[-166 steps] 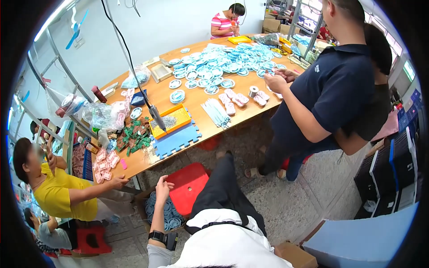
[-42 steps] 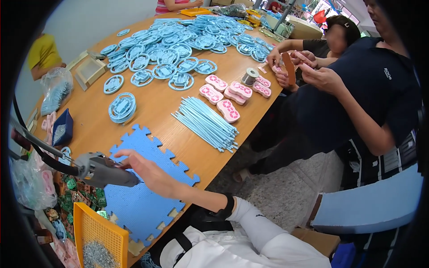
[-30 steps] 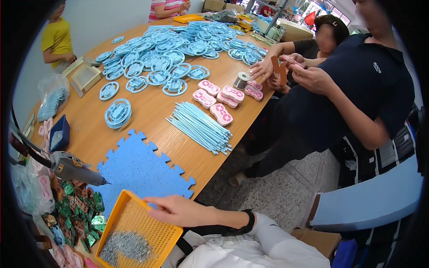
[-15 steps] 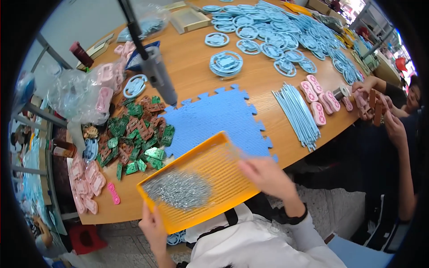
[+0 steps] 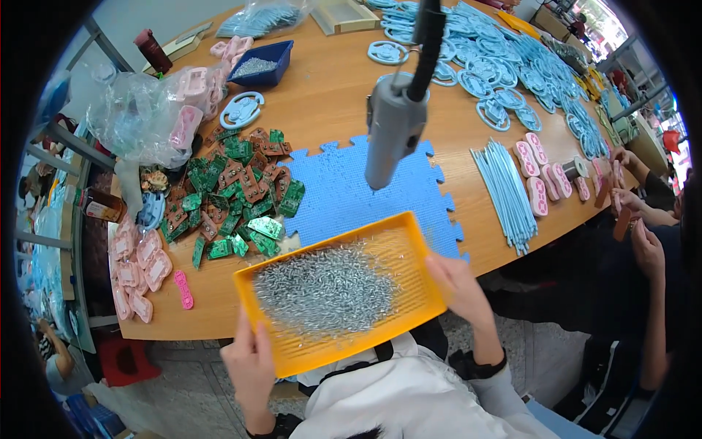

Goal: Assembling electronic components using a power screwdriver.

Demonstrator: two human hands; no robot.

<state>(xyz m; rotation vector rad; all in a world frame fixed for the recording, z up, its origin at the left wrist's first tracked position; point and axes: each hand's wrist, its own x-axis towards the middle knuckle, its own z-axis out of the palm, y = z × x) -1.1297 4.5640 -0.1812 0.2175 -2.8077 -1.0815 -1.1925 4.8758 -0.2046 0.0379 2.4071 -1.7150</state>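
A yellow tray (image 5: 344, 353) with a ribbed bottom is held between my two hands over the table's front edge. Small silvery screws (image 5: 325, 289) lie spread across its left and middle part. My left hand (image 5: 250, 358) grips the tray's left end, thumb at the rim. Its right end is held by my right hand (image 5: 459, 289), whose fingers are partly hidden behind the wall. Just beyond the tray lies a blue foam mat (image 5: 336, 194), and a grey electric screwdriver (image 5: 395, 128) hangs above it.
Green and brown circuit boards (image 5: 241, 183) lie heaped left of the mat. Pale blue rods (image 5: 506, 197) and pink shells (image 5: 537, 194) lie to its right. Light-blue wheel-shaped parts (image 5: 486, 73) cover the back. A blue bin (image 5: 274, 62) holds small metal pieces. Another person's hands (image 5: 636, 208) work at the right.
The screws have spread from a heap at the left toward the middle of the tray. The tray has levelled somewhat. The hanging screwdriver appears farther right in view.
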